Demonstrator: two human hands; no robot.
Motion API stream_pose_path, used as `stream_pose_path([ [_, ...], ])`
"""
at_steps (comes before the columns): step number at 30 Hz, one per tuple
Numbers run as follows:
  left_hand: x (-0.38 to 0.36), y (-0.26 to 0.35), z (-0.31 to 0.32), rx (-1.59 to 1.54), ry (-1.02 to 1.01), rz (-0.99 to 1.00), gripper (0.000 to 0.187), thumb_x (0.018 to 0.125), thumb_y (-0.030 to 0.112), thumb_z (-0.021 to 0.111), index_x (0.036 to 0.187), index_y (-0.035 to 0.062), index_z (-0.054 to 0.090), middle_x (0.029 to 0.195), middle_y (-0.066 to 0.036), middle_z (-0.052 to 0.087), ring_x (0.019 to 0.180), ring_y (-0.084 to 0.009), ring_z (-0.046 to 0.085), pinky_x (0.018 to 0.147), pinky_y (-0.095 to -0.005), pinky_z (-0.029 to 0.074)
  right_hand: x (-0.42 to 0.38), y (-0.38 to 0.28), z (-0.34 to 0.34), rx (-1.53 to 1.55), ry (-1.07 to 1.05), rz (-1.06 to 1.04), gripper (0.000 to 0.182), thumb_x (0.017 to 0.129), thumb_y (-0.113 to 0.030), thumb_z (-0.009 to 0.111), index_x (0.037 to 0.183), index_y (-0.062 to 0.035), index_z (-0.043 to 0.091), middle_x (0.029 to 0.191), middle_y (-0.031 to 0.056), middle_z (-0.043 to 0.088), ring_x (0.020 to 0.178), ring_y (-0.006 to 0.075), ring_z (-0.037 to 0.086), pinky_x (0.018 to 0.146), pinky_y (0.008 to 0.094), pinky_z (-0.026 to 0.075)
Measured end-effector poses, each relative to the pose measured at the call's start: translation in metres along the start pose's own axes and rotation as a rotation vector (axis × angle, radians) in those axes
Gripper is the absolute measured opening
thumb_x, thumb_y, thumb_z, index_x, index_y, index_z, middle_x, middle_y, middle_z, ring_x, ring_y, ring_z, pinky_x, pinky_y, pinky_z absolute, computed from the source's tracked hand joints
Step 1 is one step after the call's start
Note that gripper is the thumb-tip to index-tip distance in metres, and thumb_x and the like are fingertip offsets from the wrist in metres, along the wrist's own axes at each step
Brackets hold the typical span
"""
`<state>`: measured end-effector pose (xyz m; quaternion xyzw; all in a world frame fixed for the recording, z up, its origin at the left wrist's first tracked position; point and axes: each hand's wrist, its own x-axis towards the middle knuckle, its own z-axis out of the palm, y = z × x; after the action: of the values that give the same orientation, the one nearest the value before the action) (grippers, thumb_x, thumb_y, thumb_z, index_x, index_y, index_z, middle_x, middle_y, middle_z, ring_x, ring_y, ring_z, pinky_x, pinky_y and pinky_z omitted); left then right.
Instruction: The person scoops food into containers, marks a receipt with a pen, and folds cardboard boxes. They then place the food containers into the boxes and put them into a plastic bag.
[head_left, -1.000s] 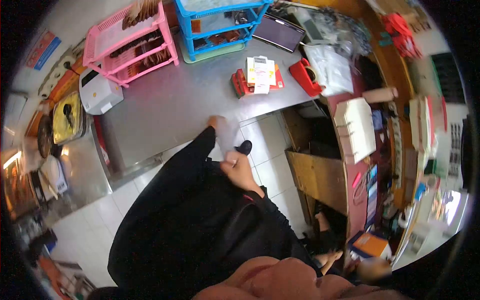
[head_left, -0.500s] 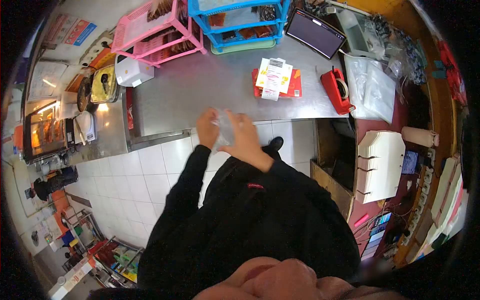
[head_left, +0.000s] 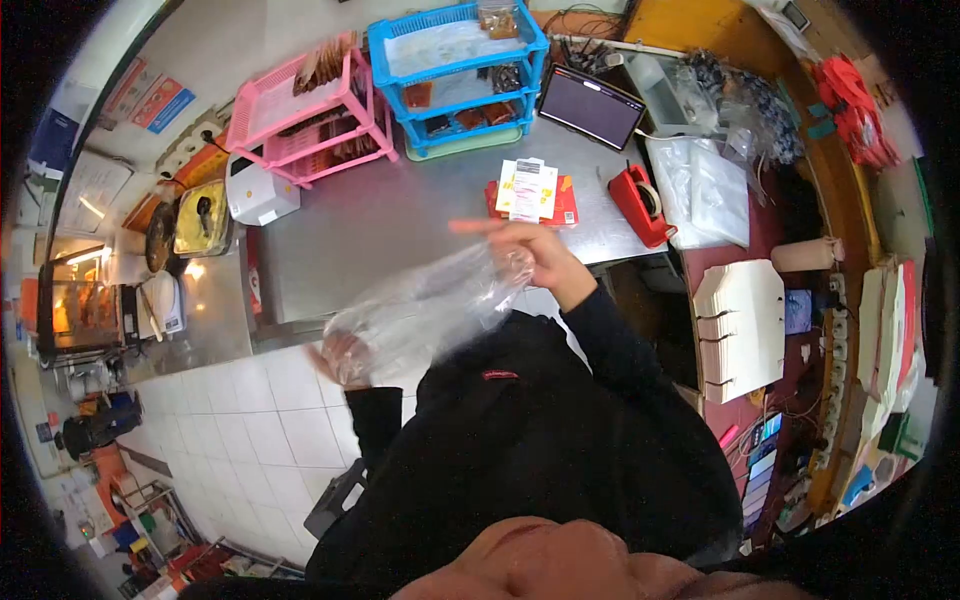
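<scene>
A clear plastic bag (head_left: 425,305) is stretched slantwise between my two hands, in front of the steel counter's edge. My left hand (head_left: 346,358) is at its lower left end; the film covers most of the fingers, which look curled in it. Up at the other end, my right hand (head_left: 535,255) grips the bag, with one finger stretched out to the left and somewhat blurred. Just beyond the right hand, a white and yellow card with a printed slip (head_left: 527,190) lies on red packets (head_left: 563,202).
On the steel counter (head_left: 350,230) stand a pink rack (head_left: 300,135), a blue rack (head_left: 460,95), a tablet (head_left: 592,107) and a red tape dispenser (head_left: 640,205). Flat clear bags (head_left: 700,190) and a stack of cream cartons (head_left: 740,330) are on the right. White floor tiles (head_left: 250,440) show below left.
My hands were close together around the crumpled bag; now they are far apart with the bag spread out. The left moved down and left, the right slightly up and right. The view shifted.
</scene>
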<state>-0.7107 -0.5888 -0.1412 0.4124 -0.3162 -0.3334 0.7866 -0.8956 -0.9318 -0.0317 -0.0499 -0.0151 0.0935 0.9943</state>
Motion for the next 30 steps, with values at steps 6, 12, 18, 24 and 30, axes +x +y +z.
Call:
stream_pose_path([
  [6,0.060,0.007,-0.023,0.238,0.336,-0.225,0.076,0.079,0.005,0.062,0.145,0.0094,0.024,0.136,-0.005,0.044,0.092,-0.0123,0.051,0.084,-0.0280,0.043,0.005,-0.015,0.032,-0.964,0.222,-0.384,0.033,0.081,-0.013,0.063,0.113,-0.0042,0.060,0.073,0.0041,0.055,0.070,0.0100,0.052,0.062,0.0250,0.042],
  [12,0.145,-0.002,-0.009,0.318,0.239,-0.246,0.069,0.076,0.008,0.068,0.139,0.0109,0.039,0.131,-0.011,0.050,0.106,-0.0220,0.054,0.096,-0.0347,0.041,0.048,-0.059,-0.055,-2.642,0.974,-0.312,0.037,0.067,-0.022,0.074,0.100,-0.0090,0.064,0.095,0.0198,0.057,0.088,0.0340,0.058,0.073,0.0417,0.049],
  [18,0.189,-0.097,-0.022,1.877,0.005,-0.223,0.066,0.067,0.023,0.074,0.127,0.0101,0.049,0.113,-0.019,0.059,0.111,-0.0341,0.053,0.105,-0.0439,0.030,0.096,-0.108,-0.167,-2.734,0.682,-0.125,0.050,0.064,-0.022,0.075,0.112,-0.0119,0.063,0.101,0.0133,0.063,0.088,0.0335,0.061,0.070,0.0399,0.052],
  [24,0.138,-0.142,-0.029,1.543,0.001,-0.582,0.088,0.054,0.023,0.081,0.130,0.0014,0.042,0.114,-0.018,0.059,0.107,-0.0378,0.055,0.097,-0.0445,0.042,-0.018,-0.254,-0.031,-2.090,0.689,-0.127,0.019,0.074,-0.023,0.072,0.085,-0.0068,0.072,0.078,0.0064,0.069,0.069,0.0102,0.063,0.061,0.0285,0.048],
  [30,0.063,-0.144,0.005,0.459,0.577,-1.079,0.080,0.067,-0.001,0.071,0.137,0.0029,0.031,0.102,-0.028,0.061,0.075,-0.0328,0.067,0.050,-0.0430,0.056,-0.229,-0.508,-0.126,-2.388,1.885,-0.573,0.015,0.077,-0.019,0.060,0.080,-0.0055,0.067,0.078,0.0186,0.065,0.077,0.0340,0.065,0.066,0.0438,0.051],
])
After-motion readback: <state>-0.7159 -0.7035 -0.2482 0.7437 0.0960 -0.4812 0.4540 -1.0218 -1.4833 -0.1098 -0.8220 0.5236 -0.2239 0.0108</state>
